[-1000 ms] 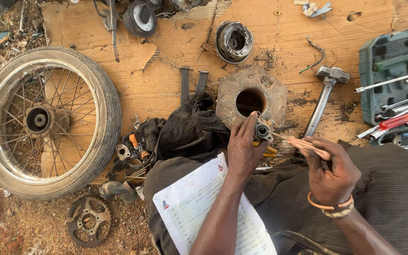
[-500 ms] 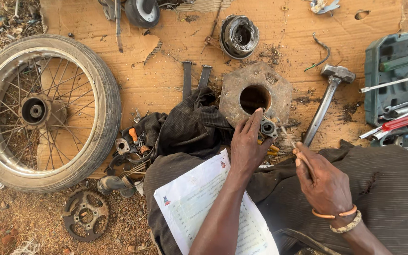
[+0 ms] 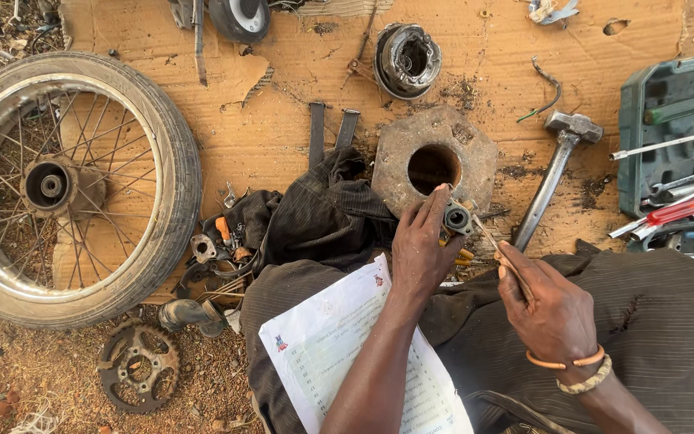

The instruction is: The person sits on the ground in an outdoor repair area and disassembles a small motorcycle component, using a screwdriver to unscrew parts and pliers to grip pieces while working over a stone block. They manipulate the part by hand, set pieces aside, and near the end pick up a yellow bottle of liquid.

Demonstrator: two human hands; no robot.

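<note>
My left hand [image 3: 421, 249] grips a small dark metal ring-shaped part [image 3: 456, 218] between thumb and fingers, held above my lap. My right hand [image 3: 552, 309] holds a thin rod-like tool [image 3: 487, 239] whose tip touches the side of that part. Just beyond the part lies a heavy grey metal block with a round hole [image 3: 435, 157] on the cardboard. A printed paper sheet [image 3: 339, 345] rests on my left thigh under my forearm.
A spoked wheel with tyre [image 3: 66, 185] lies at the left, a sprocket [image 3: 138, 367] below it on the dirt. A hammer [image 3: 554, 165] lies right of the block, an open tool case [image 3: 672, 137] with wrenches at far right, a dark cloth [image 3: 315, 213] in the middle.
My right hand has moved left and brought the thin tool's tip against the part. The left hand keeps its hold on the part, nearly still.
</note>
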